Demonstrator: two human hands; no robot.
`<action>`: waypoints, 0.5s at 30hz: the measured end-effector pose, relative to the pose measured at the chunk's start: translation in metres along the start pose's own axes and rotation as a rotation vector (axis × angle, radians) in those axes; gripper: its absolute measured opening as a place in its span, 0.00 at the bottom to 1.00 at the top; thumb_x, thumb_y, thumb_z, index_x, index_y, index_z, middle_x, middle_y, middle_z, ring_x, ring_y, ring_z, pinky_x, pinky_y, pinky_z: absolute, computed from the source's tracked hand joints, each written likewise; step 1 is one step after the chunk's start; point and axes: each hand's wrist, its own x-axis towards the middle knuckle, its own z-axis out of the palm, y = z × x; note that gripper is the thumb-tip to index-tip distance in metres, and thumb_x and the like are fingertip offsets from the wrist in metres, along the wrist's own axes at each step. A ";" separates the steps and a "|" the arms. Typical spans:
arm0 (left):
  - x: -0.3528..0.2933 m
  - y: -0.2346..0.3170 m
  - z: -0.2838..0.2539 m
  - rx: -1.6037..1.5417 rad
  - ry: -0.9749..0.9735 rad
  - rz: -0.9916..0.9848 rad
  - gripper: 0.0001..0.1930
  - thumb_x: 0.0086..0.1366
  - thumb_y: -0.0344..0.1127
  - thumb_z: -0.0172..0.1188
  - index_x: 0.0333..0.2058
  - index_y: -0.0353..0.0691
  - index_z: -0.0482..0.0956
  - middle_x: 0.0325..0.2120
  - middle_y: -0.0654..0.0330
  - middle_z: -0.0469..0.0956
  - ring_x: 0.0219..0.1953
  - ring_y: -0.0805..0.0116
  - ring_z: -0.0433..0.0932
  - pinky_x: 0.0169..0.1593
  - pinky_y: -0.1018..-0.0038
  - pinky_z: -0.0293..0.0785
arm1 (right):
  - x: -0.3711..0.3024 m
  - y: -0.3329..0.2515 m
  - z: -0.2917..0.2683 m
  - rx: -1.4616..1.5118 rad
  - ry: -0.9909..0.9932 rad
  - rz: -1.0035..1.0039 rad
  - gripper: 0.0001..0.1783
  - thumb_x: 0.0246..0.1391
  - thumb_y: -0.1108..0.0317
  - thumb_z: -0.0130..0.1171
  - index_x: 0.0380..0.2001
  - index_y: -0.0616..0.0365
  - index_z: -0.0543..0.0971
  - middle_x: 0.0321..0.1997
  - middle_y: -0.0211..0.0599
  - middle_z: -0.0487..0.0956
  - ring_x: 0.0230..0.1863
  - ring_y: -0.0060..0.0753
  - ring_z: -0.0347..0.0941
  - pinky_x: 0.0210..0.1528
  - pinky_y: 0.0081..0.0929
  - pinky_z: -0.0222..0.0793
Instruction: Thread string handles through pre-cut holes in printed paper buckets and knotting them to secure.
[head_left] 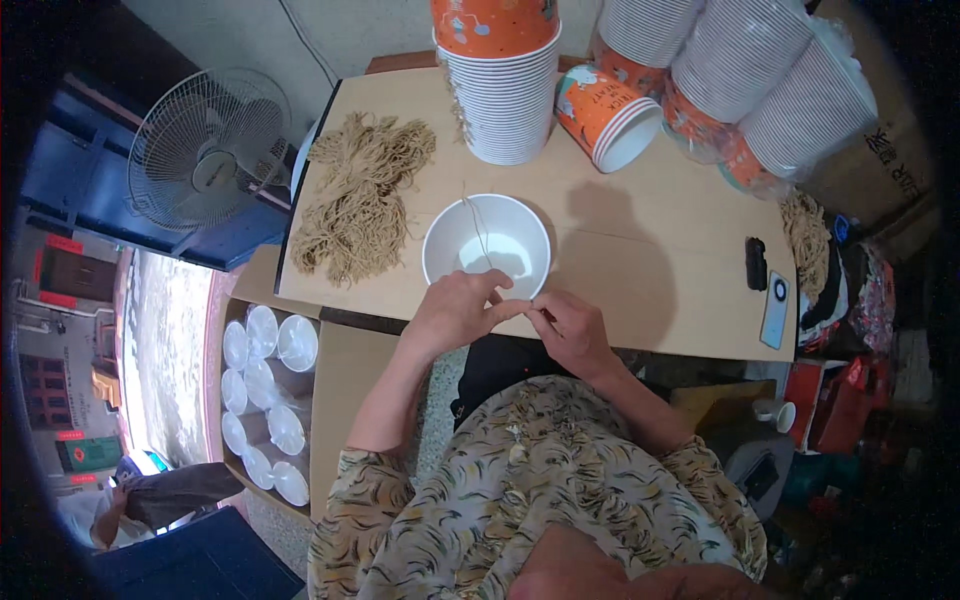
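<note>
A white round paper bucket (446,238) sits mouth up at the table's near edge, its smooth inside showing; one thin tan, slightly wavy string (483,232) runs over its 12 o'clock rim and inside. The left hand (459,308) is at its 6 o'clock, the right hand (572,330) towards 5. Their thumbs and fingers meet in a pinch; whether they grip string I cannot tell. A tangled twine heap (362,205) lies at 10 o'clock.

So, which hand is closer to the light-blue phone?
Right. The right hand is left of the phone; the left hand is even farther left, by the near rim of the white bowl.
</note>
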 end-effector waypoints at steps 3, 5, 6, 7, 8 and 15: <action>-0.001 -0.003 -0.003 -0.230 -0.003 0.043 0.16 0.61 0.39 0.69 0.45 0.38 0.82 0.28 0.52 0.85 0.31 0.58 0.85 0.37 0.66 0.79 | 0.002 -0.005 0.000 -0.037 0.007 -0.035 0.06 0.54 0.70 0.64 0.34 0.56 0.78 0.31 0.40 0.78 0.31 0.48 0.78 0.31 0.40 0.73; -0.004 -0.005 -0.001 -0.296 -0.004 0.063 0.14 0.61 0.33 0.69 0.44 0.36 0.81 0.27 0.55 0.85 0.31 0.64 0.84 0.37 0.69 0.78 | 0.003 -0.013 -0.003 -0.086 0.033 -0.101 0.05 0.52 0.72 0.65 0.32 0.57 0.78 0.35 0.39 0.78 0.32 0.45 0.78 0.32 0.39 0.74; -0.003 -0.007 -0.001 -0.296 -0.001 0.062 0.14 0.61 0.33 0.69 0.44 0.36 0.81 0.27 0.55 0.85 0.31 0.64 0.84 0.37 0.69 0.78 | 0.005 -0.014 -0.004 -0.086 0.032 -0.104 0.05 0.52 0.72 0.65 0.32 0.57 0.78 0.35 0.39 0.78 0.32 0.45 0.78 0.32 0.39 0.74; -0.003 -0.009 0.000 -0.379 -0.008 0.058 0.13 0.61 0.29 0.69 0.44 0.35 0.81 0.27 0.57 0.84 0.30 0.69 0.82 0.36 0.72 0.77 | 0.007 -0.017 -0.005 -0.118 0.025 -0.141 0.06 0.51 0.72 0.66 0.31 0.58 0.78 0.37 0.39 0.78 0.33 0.44 0.77 0.32 0.38 0.74; -0.004 -0.010 0.001 -0.462 -0.015 0.053 0.12 0.60 0.26 0.68 0.43 0.34 0.81 0.27 0.60 0.82 0.30 0.74 0.80 0.35 0.75 0.77 | 0.008 -0.020 -0.006 -0.150 0.018 -0.179 0.06 0.50 0.73 0.66 0.30 0.59 0.78 0.40 0.39 0.78 0.33 0.42 0.77 0.32 0.37 0.74; -0.006 -0.013 0.005 -0.561 0.079 0.040 0.10 0.63 0.20 0.63 0.44 0.33 0.78 0.27 0.69 0.75 0.31 0.81 0.76 0.35 0.81 0.75 | 0.015 -0.024 -0.007 -0.111 0.035 -0.276 0.05 0.50 0.74 0.65 0.29 0.60 0.78 0.41 0.39 0.77 0.34 0.42 0.77 0.33 0.35 0.75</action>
